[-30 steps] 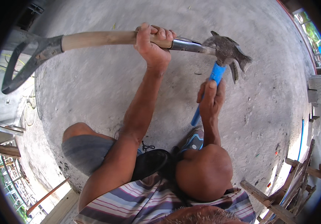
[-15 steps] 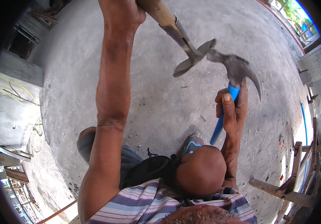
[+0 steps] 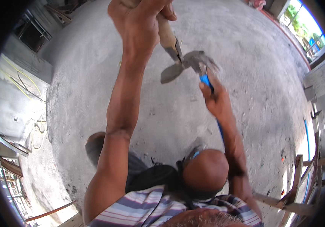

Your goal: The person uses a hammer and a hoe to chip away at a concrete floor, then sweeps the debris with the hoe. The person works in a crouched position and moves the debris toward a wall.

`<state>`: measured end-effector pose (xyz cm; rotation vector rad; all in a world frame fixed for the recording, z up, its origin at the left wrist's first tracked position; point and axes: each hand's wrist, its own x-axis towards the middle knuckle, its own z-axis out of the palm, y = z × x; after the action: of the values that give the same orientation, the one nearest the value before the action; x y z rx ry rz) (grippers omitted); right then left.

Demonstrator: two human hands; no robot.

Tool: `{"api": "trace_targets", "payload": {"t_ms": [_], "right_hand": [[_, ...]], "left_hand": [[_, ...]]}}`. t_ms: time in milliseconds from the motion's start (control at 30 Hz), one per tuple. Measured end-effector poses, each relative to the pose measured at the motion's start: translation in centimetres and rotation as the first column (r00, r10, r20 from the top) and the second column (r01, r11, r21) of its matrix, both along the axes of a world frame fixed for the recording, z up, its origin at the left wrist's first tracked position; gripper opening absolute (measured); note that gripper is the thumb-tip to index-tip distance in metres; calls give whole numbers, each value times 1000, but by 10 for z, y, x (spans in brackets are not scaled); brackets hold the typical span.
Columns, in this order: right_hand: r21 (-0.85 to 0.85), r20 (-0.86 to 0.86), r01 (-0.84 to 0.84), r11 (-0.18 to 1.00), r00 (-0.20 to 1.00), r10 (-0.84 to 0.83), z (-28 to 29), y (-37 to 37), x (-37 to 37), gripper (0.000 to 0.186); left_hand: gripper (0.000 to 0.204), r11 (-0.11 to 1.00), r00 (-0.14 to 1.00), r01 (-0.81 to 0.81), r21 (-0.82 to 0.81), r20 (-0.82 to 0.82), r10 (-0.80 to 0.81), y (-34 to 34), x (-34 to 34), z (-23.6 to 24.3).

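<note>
My left hand (image 3: 143, 26) is closed high around the pole of a wooden-handled tool (image 3: 167, 36). A dark metal socket with a split in it caps the pole's lower end, and a curved metal blade (image 3: 172, 73) sits across that end. In my right hand (image 3: 218, 100) is a claw hammer (image 3: 204, 79) with a blue handle, gripped just below its head. The hammer's head is smeared by motion and lies against or right beside the joint of socket and blade; actual contact is hard to tell. My bare knee (image 3: 206, 170) is below my hands.
Rough grey concrete floor (image 3: 177, 109) spreads all around. A wooden frame (image 3: 296, 181) stands at the right, with a thin blue pipe (image 3: 307, 143) behind it. Yellow cable (image 3: 18, 77) runs along the left wall. A bright opening (image 3: 302, 28) is at the far right.
The hammer has swung left to the tool's metal end. My left hand has come lower and slightly right in the picture, and the tool's pole stands steeper.
</note>
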<state>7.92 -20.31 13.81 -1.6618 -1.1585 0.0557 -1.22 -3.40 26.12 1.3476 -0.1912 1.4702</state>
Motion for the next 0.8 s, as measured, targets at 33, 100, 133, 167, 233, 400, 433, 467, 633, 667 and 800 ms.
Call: {"api": "trace_targets", "payload": {"t_ms": [33,100,133,167,233,400,433,467,633,667,800], "right_hand": [[47,-8,25,999,1000,-25,0,-3,-2,51],[31,-290,30,999,957,-20,8,-11,-3,58],[110,-262,82,991,964,-51,15,-14,-1,58],[247,-158,66,967,987,-27,21,-21,0,59],[428,0,65,902,997,-72,29,-23,6,60],[-156,41,37,987,999,-31,15,-11,7,55],[-105,-120,9,994,992,-22,13,-10,8,55],[-99,-279,43,994,958,-69,9,-18,6,53],[397,-169,210,893,974,-154,10,-57,28,31],[466,-12,87,880,996,-92,5,-60,39,32],[-71,405,268,961,888,-217,-53,-39,45,33]], "left_hand": [[20,1000,999,5,26,38,-6,4,-2,0],[20,997,993,14,79,113,-23,9,-4,2],[19,998,998,-12,54,66,8,9,-3,2],[19,999,999,-34,25,25,34,8,-2,4],[18,995,999,-53,-83,0,53,-1,1,5],[20,1000,999,-27,-17,24,27,-13,-6,18],[20,998,999,-21,52,44,18,-10,-7,21],[20,996,996,-6,91,91,-2,-3,-6,27],[28,999,998,36,25,45,-37,0,0,34],[30,999,999,29,-16,36,-28,-6,1,36],[26,991,992,-95,-91,-97,86,-24,1,51]]}}
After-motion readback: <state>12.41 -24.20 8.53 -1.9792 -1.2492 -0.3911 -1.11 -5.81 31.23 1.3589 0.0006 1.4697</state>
